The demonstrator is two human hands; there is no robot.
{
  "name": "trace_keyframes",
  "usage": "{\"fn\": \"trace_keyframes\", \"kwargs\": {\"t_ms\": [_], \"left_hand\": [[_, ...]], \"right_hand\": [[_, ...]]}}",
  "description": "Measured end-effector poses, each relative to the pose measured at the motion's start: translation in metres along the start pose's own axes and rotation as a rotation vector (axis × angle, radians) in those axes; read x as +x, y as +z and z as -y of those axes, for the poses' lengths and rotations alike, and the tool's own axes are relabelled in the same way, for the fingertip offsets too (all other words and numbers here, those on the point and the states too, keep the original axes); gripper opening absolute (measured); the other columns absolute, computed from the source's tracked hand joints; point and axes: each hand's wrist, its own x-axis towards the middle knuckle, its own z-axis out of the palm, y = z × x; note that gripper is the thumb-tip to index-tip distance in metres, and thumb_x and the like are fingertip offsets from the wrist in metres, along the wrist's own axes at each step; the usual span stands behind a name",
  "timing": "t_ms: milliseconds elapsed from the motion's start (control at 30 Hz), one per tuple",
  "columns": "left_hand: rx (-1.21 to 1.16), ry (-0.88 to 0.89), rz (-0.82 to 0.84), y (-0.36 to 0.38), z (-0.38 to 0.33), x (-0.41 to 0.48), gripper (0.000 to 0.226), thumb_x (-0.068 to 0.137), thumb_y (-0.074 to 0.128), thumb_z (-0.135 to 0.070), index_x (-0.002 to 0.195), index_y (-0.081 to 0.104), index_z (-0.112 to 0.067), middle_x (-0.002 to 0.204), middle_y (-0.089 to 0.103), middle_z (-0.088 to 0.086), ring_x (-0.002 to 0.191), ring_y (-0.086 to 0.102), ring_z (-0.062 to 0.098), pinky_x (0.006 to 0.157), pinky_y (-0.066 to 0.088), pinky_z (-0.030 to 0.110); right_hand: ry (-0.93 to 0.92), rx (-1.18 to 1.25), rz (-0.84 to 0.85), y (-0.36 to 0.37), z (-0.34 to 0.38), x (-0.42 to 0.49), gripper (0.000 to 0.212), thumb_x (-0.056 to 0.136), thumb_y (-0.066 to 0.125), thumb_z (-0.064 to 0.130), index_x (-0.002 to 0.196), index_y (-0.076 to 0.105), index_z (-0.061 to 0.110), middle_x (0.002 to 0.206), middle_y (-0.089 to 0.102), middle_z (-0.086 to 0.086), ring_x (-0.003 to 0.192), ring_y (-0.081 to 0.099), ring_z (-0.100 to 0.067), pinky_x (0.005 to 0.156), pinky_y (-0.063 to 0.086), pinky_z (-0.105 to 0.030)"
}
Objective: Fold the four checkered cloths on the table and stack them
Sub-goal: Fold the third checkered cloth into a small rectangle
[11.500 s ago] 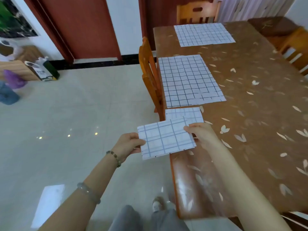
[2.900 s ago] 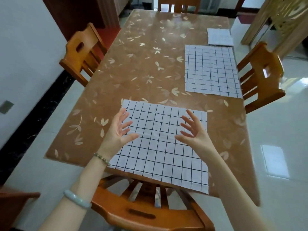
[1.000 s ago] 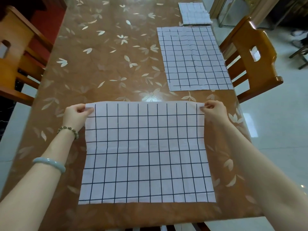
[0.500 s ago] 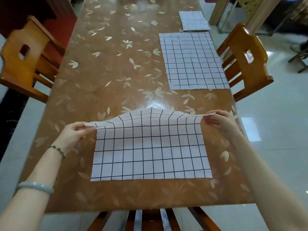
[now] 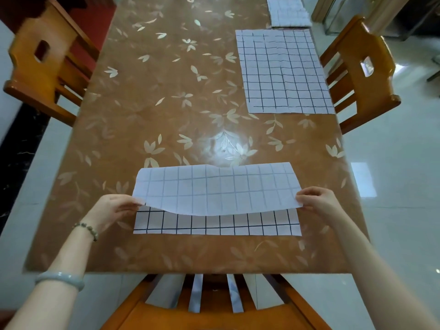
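Observation:
A white checkered cloth lies near the table's front edge, its far half folded over towards me with the pale underside up. My left hand pinches the folded-over left corner and my right hand pinches the right corner. A strip of the lower layer shows below the lifted edge. A second checkered cloth lies flat at the right side. A folded cloth stack sits at the far right corner.
The brown leaf-patterned table has wooden chairs on the left, on the right and right in front of me. Shiny tiled floor surrounds the table.
Both hands have pulled the cloth's far edge over towards me, so the fold now covers most of the near half. Earlier the edge was only just lifted.

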Motion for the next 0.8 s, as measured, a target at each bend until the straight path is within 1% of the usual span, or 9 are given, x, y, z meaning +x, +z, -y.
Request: {"fn": "trace_keyframes", "kwargs": {"t_ms": [100,167,233,267,300,367,467,567,800], "left_hand": [[-0.011,-0.017,-0.013,-0.007,0.014,0.005,0.043,0.095,0.049,-0.029,0.091,0.070,0.009,0.096,0.071,0.019,0.089,0.062,0.030,0.077,0.048,0.035],[0.084,0.013,-0.052,-0.008,0.023,0.004,0.032,0.088,0.064,-0.029,0.084,0.075,0.000,0.091,0.073,0.014,0.086,0.065,0.024,0.084,0.051,0.041],[0.189,0.068,-0.066,-0.004,0.031,0.001,0.012,0.080,0.074,-0.015,0.086,0.076,-0.005,0.090,0.072,0.007,0.083,0.060,0.005,0.081,0.047,0.027],[0.237,0.090,-0.064,-0.003,0.033,0.000,0.011,0.078,0.075,-0.009,0.089,0.075,-0.006,0.090,0.070,0.004,0.081,0.054,-0.003,0.076,0.043,0.019],[0.267,0.109,-0.058,-0.002,0.035,-0.002,0.013,0.077,0.075,-0.006,0.090,0.075,-0.007,0.091,0.068,0.004,0.079,0.051,-0.005,0.072,0.040,0.014],[0.285,0.126,-0.065,-0.003,0.042,-0.002,0.015,0.077,0.076,-0.005,0.091,0.074,-0.009,0.093,0.068,0.008,0.079,0.053,-0.001,0.071,0.041,0.014],[0.320,0.136,-0.071,-0.004,0.048,0.000,0.018,0.076,0.076,-0.006,0.093,0.074,-0.013,0.097,0.069,0.004,0.090,0.060,0.014,0.076,0.045,0.023],[0.363,0.158,-0.081,-0.001,0.053,-0.001,0.022,0.077,0.075,-0.006,0.098,0.072,-0.014,0.098,0.066,-0.001,0.089,0.057,0.010,0.081,0.043,0.027],[0.466,0.162,-0.146,0.002,0.066,0.004,0.031,0.077,0.075,-0.007,0.104,0.068,-0.020,0.103,0.063,0.002,0.083,0.060,0.016,0.073,0.048,0.026]], "right_hand": [[0.017,-0.016,0.009,0.005,-0.007,-0.005,0.009,0.077,0.071,0.001,0.086,0.071,0.002,0.094,0.069,-0.021,0.081,0.067,-0.029,0.077,0.058,-0.040],[0.019,-0.054,0.019,0.008,-0.012,-0.009,0.010,0.077,0.069,0.000,0.087,0.070,0.002,0.093,0.069,-0.020,0.078,0.067,-0.027,0.073,0.058,-0.037],[0.010,-0.133,0.010,0.010,-0.017,-0.012,0.010,0.077,0.068,0.001,0.085,0.071,0.007,0.089,0.070,-0.016,0.076,0.067,-0.024,0.069,0.058,-0.035],[-0.003,-0.204,-0.005,0.011,-0.019,-0.012,0.011,0.076,0.068,0.003,0.083,0.072,0.011,0.085,0.070,-0.013,0.075,0.066,-0.023,0.068,0.056,-0.033],[-0.021,-0.286,-0.015,0.013,-0.021,-0.013,0.012,0.076,0.067,0.005,0.081,0.072,0.015,0.079,0.069,-0.010,0.074,0.063,-0.021,0.068,0.054,-0.031],[-0.055,-0.394,-0.001,0.016,-0.021,-0.016,0.014,0.078,0.064,0.006,0.078,0.070,0.018,0.066,0.061,-0.005,0.066,0.055,-0.017,0.064,0.047,-0.026],[-0.084,-0.450,0.031,0.021,-0.022,-0.023,0.015,0.081,0.059,0.002,0.080,0.067,0.015,0.060,0.052,0.000,0.056,0.047,-0.013,0.056,0.041,-0.023],[-0.096,-0.487,0.044,0.024,-0.025,-0.029,0.017,0.079,0.056,0.002,0.081,0.066,0.016,0.060,0.049,0.001,0.055,0.045,-0.015,0.053,0.038,-0.023],[-0.105,-0.560,0.021,0.033,-0.031,-0.034,0.018,0.077,0.055,0.002,0.082,0.065,0.017,0.062,0.053,0.002,0.055,0.048,-0.013,0.051,0.038,-0.021]]}}
